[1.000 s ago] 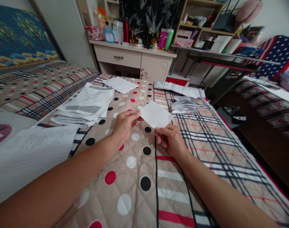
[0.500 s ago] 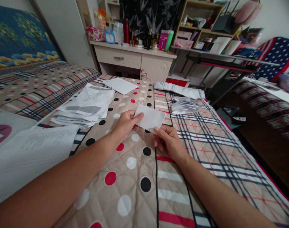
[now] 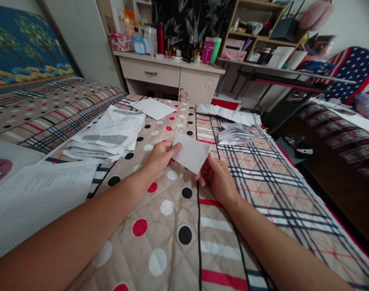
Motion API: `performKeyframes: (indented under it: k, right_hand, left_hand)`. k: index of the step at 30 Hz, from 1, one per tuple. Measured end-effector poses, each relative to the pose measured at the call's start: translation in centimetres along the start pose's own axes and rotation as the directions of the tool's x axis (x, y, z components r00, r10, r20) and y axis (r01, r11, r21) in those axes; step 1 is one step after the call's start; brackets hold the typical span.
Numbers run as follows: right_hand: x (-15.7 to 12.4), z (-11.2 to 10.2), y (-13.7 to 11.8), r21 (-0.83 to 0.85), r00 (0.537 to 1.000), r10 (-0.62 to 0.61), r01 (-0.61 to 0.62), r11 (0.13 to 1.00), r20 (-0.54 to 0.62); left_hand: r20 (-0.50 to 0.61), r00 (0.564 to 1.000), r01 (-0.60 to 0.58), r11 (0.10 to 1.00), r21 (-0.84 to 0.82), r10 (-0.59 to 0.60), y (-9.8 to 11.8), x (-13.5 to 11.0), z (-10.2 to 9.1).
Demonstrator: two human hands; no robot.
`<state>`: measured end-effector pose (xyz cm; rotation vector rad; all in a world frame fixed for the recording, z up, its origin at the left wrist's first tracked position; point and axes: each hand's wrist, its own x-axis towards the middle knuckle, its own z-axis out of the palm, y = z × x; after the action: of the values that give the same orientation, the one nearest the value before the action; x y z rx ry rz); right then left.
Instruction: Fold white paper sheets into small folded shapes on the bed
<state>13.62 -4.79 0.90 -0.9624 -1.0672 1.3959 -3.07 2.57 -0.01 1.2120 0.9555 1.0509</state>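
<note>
A small rectangle of white paper (image 3: 190, 152), seemingly folded, is held just above the bedspread. My left hand (image 3: 162, 158) pinches its left end, thumb on top and fingers underneath. At the right edge of the paper, my right hand (image 3: 218, 174) has its fingers curled and its thumb tip against the corner; part of its grip is hidden behind the sheet. Just beyond my right hand lies a small stack of folded papers (image 3: 235, 134). To the left of my left hand sits a thick pile of printed sheets (image 3: 107, 135).
The quilted bedspread (image 3: 172, 258) carries dots and plaid. A row of folded white paper (image 3: 228, 114) lies at its far right, a loose white sheet (image 3: 154, 108) at the far edge. Lined sheets (image 3: 41, 202) spread at the left. A cabinet (image 3: 150, 73) stands behind the bed.
My right thumb has slid from the paper's lower front corner up to its right edge, uncovering that corner. My left hand keeps its pinch nearly unmoved.
</note>
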Motion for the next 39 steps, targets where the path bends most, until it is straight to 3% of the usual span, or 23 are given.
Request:
performKeyframes:
  k: [8, 12, 16, 19, 24, 28, 32, 39]
  right_hand:
    - [0.3, -0.6, 0.7, 0.080, 0.998, -0.031, 0.035, 0.996, -0.055]
    - [0.1, 0.0, 0.3, -0.041, 0.999, -0.031, 0.029, 0.999, -0.045]
    - [0.0, 0.6, 0.0, -0.122, 0.997, 0.043, -0.050, 0.991, -0.060]
    - [0.0, 0.6, -0.1, -0.065, 0.989, 0.051, -0.061, 0.996, -0.136]
    - [0.0, 0.6, -0.2, -0.027, 0.994, 0.029, -0.032, 0.999, -0.101]
    - [0.0, 0.8, 0.1, -0.060, 0.995, 0.008, -0.013, 0.998, -0.097]
    - [0.0, 0.6, 0.4, -0.054, 0.986, -0.009, 0.000, 0.999, -0.167]
    - [0.4, -0.3, 0.2, -0.115, 0.924, -0.198, 0.170, 0.979, -0.327]
  left_hand:
    - [-0.001, 1.000, -0.011, 1.000, 0.019, 0.011, -0.2, 0.0, 0.2]
    - [-0.029, 0.999, -0.039, 0.999, 0.009, 0.040, -0.3, 0.1, 0.2]
    - [-0.061, 0.997, -0.051, 0.995, -0.083, 0.046, -0.1, -0.1, 0.4]
    - [0.001, 0.999, -0.040, 0.987, -0.155, 0.041, 0.4, -0.7, 0.7]
    - [0.250, 0.968, -0.040, 0.997, 0.061, 0.024, 0.6, -1.8, 2.0]
    - [0.232, 0.972, -0.051, 0.995, 0.082, 0.031, 0.5, -2.1, 2.9]
    - [0.208, 0.976, -0.100, 0.983, 0.154, 0.066, 0.3, -2.1, 2.8]
    - [0.255, 0.967, -0.079, 0.974, 0.212, 0.023, 0.1, -1.9, 2.5]
